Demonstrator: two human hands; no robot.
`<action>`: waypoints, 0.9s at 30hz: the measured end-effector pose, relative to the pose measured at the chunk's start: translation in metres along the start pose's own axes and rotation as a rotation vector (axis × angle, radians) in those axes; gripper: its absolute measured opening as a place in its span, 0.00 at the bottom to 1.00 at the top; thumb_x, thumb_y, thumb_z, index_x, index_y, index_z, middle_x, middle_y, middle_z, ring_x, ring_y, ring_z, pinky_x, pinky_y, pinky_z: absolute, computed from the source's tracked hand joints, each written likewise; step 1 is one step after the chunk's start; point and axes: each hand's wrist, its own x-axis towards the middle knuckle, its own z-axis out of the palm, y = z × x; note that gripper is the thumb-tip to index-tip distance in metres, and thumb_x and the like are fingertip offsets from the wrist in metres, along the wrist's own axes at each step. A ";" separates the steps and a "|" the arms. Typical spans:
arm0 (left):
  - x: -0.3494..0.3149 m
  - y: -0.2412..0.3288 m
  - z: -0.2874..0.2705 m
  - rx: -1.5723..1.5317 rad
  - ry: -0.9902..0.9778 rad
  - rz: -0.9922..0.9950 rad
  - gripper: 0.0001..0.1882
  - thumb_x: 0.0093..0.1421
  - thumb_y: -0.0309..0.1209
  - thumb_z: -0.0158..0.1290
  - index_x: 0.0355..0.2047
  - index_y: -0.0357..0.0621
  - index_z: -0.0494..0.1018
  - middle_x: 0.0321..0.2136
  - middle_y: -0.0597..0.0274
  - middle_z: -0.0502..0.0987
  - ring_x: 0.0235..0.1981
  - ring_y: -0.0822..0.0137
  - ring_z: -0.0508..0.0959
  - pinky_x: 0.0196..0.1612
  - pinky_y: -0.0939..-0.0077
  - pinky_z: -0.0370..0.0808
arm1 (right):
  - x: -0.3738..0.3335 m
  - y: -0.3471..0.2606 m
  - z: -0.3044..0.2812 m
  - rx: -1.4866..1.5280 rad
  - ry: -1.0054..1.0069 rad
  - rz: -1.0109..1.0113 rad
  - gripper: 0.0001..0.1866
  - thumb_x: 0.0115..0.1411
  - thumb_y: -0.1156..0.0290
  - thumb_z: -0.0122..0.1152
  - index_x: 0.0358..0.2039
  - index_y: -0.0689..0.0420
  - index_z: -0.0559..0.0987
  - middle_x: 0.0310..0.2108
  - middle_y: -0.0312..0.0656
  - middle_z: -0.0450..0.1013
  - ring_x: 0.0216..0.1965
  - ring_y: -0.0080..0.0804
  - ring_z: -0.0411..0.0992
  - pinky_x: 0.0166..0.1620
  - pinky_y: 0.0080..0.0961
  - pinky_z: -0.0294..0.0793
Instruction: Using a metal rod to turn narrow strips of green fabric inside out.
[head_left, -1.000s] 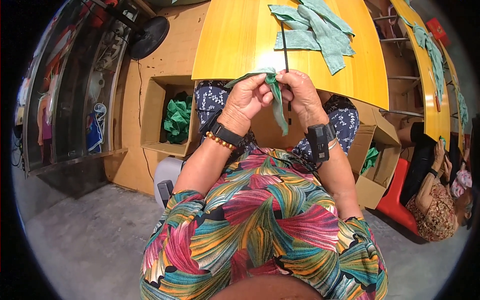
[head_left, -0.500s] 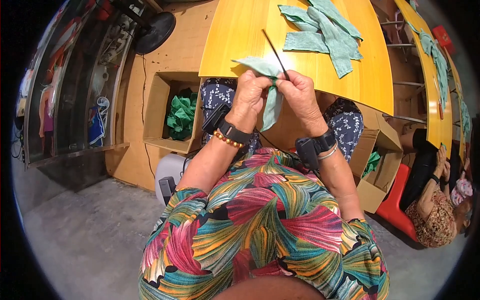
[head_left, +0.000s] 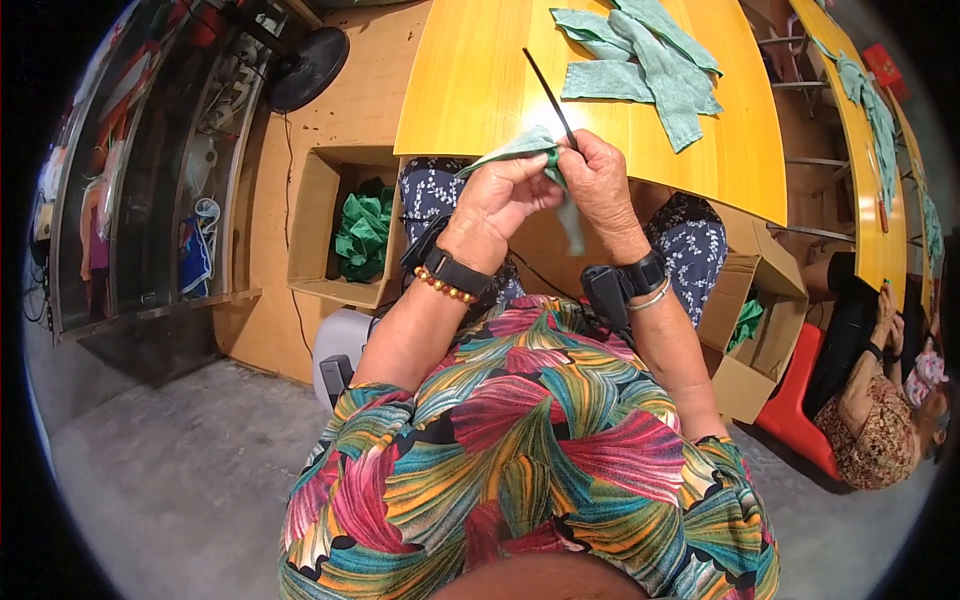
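Observation:
At the table's near edge, a pale green cloth strip (head_left: 530, 142) is held between my two hands. It is gathered at a darker green band or knot. My left hand (head_left: 495, 203) has thumb and forefinger closed on the cloth, palm turned partly up and the other fingers curled loosely. My right hand (head_left: 603, 192) is closed around a thin black stick (head_left: 546, 92), whose long end points up and away over the table. Its fingertips press beside the knot, and the stick's lower end is hidden in them. One tail of cloth hangs below, blurred.
Several green cloth strips (head_left: 655, 85) lie on the yellow table (head_left: 470, 70). Cardboard boxes with green material stand at left (head_left: 335, 155) and right (head_left: 745, 375). A person (head_left: 868, 425) sits beside a red chair (head_left: 800, 410) at far right. Glass shelving (head_left: 150, 190) lines the left.
My left hand has rolled palm-up and its fingers have loosened. The hanging cloth tail has swung right and now shows narrower. The black stick stays in my right hand.

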 end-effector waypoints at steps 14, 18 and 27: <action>-0.008 0.007 -0.012 0.159 -0.072 0.276 0.15 0.47 0.22 0.56 0.37 0.37 0.71 0.30 0.61 0.76 0.33 0.69 0.75 0.39 0.77 0.71 | -0.009 -0.022 -0.004 0.502 -0.281 0.401 0.07 0.52 0.71 0.52 0.26 0.62 0.76 0.19 0.27 0.66 0.20 0.14 0.60 0.24 0.13 0.60; 0.001 0.003 -0.018 -0.040 -0.087 0.250 0.09 0.50 0.20 0.53 0.33 0.36 0.70 0.29 0.59 0.75 0.32 0.67 0.75 0.38 0.73 0.72 | -0.009 -0.020 0.004 0.489 -0.220 0.382 0.07 0.52 0.72 0.52 0.26 0.63 0.76 0.19 0.27 0.66 0.22 0.13 0.60 0.25 0.13 0.60; 0.005 -0.001 -0.032 0.037 0.081 0.017 0.08 0.52 0.23 0.50 0.34 0.41 0.70 0.31 0.62 0.74 0.33 0.68 0.74 0.38 0.71 0.73 | -0.011 0.001 0.009 0.050 -0.096 0.019 0.08 0.49 0.70 0.51 0.22 0.63 0.70 0.17 0.50 0.65 0.19 0.36 0.67 0.24 0.30 0.66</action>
